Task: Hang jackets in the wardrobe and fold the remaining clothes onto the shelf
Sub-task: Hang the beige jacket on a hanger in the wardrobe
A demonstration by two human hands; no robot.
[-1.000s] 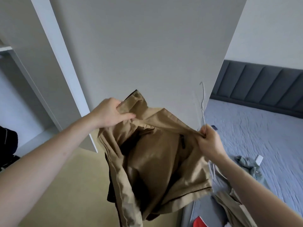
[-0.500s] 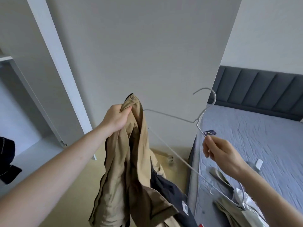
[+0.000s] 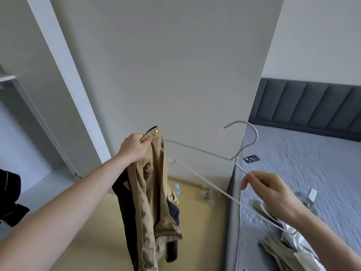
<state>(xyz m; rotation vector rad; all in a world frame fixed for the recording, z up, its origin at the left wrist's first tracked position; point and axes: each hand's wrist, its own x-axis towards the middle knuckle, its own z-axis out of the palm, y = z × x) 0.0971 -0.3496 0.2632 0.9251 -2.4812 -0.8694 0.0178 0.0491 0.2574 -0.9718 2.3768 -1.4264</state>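
A tan jacket (image 3: 151, 194) with a dark lining hangs straight down in front of me. My left hand (image 3: 134, 146) grips it at the collar, by a metal snap. My right hand (image 3: 267, 192) pinches a white wire hanger (image 3: 197, 150) on its right shoulder wire, just below the neck. The hanger's left tip sits at the jacket's collar edge, and its hook points up. The open wardrobe (image 3: 35, 133) is on the left, with a white shelf (image 3: 5, 77) at its upper edge.
A white wardrobe panel (image 3: 166, 65) stands straight ahead. A bed (image 3: 312, 173) with a grey cover lies at right, with pale clothes (image 3: 289, 249) and a small dark card (image 3: 251, 159) on it. Dark clothing (image 3: 9, 198) sits inside the wardrobe. A small bottle (image 3: 177, 189) stands on the floor.
My right hand let go of the jacket's edge and now holds only the hanger, swung level toward the collar. The jacket dropped to hang from my left hand alone.
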